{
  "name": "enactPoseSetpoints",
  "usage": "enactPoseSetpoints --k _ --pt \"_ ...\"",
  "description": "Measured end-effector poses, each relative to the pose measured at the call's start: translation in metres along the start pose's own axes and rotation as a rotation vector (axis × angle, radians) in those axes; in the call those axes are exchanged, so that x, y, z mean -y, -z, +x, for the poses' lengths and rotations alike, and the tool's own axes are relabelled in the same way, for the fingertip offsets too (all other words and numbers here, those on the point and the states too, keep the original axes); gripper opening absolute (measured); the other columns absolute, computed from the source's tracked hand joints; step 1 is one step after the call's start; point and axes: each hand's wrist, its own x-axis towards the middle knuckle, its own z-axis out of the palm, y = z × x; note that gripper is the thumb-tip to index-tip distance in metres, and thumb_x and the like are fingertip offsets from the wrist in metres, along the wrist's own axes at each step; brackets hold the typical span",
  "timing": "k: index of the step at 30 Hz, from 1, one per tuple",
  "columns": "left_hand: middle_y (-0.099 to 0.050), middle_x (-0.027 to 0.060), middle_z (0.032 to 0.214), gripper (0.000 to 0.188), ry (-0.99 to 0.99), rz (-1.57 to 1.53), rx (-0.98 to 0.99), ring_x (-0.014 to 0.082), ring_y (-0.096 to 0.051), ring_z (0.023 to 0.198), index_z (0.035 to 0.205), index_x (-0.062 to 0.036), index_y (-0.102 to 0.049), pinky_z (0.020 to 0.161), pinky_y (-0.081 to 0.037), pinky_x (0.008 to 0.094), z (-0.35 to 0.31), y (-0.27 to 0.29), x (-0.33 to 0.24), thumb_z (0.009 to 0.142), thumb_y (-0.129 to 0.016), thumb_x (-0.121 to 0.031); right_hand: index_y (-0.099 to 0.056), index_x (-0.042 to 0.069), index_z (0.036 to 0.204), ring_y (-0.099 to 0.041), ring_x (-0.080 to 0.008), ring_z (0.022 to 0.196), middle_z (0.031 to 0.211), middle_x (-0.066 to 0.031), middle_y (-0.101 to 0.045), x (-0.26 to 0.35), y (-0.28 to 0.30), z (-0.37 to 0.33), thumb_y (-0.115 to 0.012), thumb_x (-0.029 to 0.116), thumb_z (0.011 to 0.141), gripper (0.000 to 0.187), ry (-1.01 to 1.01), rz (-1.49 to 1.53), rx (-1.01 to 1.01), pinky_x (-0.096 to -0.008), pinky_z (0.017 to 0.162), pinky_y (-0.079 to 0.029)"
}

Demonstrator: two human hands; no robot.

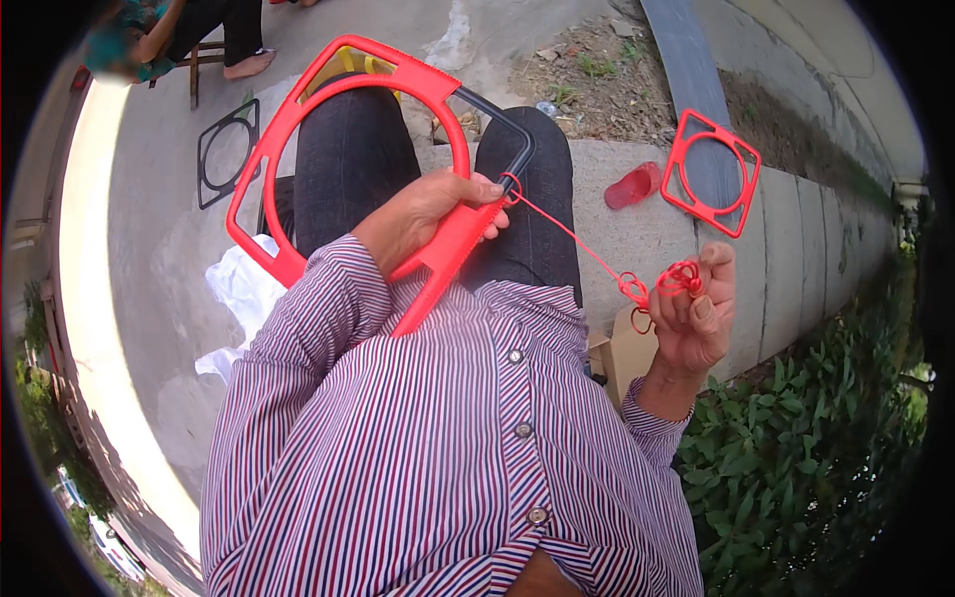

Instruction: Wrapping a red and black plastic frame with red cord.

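Note:
Across my lap lies a large square frame [453, 117] with a round opening. Most of it is covered in tight red winding, while a bare black stretch [519, 134] shows at its right corner. My left hand [438, 211] is closed around the red-covered side, its thumb beside the black part. From a loop there, a taut red cord [569, 236] runs down to the right. My right hand [696, 310], held away from the frame, pinches a looped bundle of this cord [679, 280] between bent fingers; some loops hang beside it.
A smaller-looking red frame [676, 184] and a red slipper [634, 186] lie to the right. A black frame [202, 164] is on the ground at left, near white plastic [239, 298]. A cardboard box [627, 358] stands by my right arm, beside leafy plants [796, 438]. Another person [224, 30] sits far left.

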Motion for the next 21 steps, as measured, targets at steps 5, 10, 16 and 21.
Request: enactPoseSetpoints --k 5,10,16,21 --pt "-0.066 0.0195 0.073 0.017 0.008 -0.028 0.049 0.0238 -0.065 0.055 0.096 0.0041 -0.054 0.051 -0.056 0.0305 0.005 0.0 0.002 0.087 -0.061 -0.008 -0.051 0.004 0.107 -0.037 -0.0052 0.049 0.069 0.001 -0.045 -0.064 0.004 0.026 -0.051 0.013 0.094 0.016 -0.17 -0.184 -0.407 -0.0188 0.042 -0.031" --pt "-0.066 0.019 0.074 0.021 -0.016 -0.034 0.031 0.023 -0.064 0.054 0.096 0.0037 -0.055 0.051 -0.055 0.0299 0.001 -0.006 0.004 0.087 -0.064 -0.014 -0.055 0.002 0.1 -0.047 -0.0011 0.058 0.074 0.0022 -0.059 -0.122 -0.012 0.025 -0.058 0.011 0.091 0.013 -0.345 -0.553 -0.199 -0.0186 0.047 -0.035" --pt "-0.062 0.0161 0.07 0.02 -0.017 -0.11 -0.029 0.0228 -0.064 0.057 0.094 0.0036 -0.055 0.049 -0.056 0.0315 0.008 -0.007 0.002 0.085 -0.064 -0.012 -0.054 0.002 0.096 -0.044 -0.0007 0.055 0.07 0.0032 -0.056 -0.096 -0.005 0.013 -0.059 0.005 0.088 0.01 -0.389 -0.543 -0.072 -0.0183 0.048 -0.034" --pt "-0.06 0.0141 0.072 0.015 -0.059 -0.153 -0.015 0.0246 -0.066 0.058 0.089 0.0033 -0.054 0.047 -0.058 0.0343 0.004 0.002 0.003 0.082 -0.063 -0.006 -0.052 0.004 0.103 -0.037 -0.0029 0.047 0.07 -0.0028 -0.055 -0.041 0.049 0.02 -0.051 0.012 0.094 0.012 -0.339 -0.278 -0.358 -0.0171 0.038 -0.026"
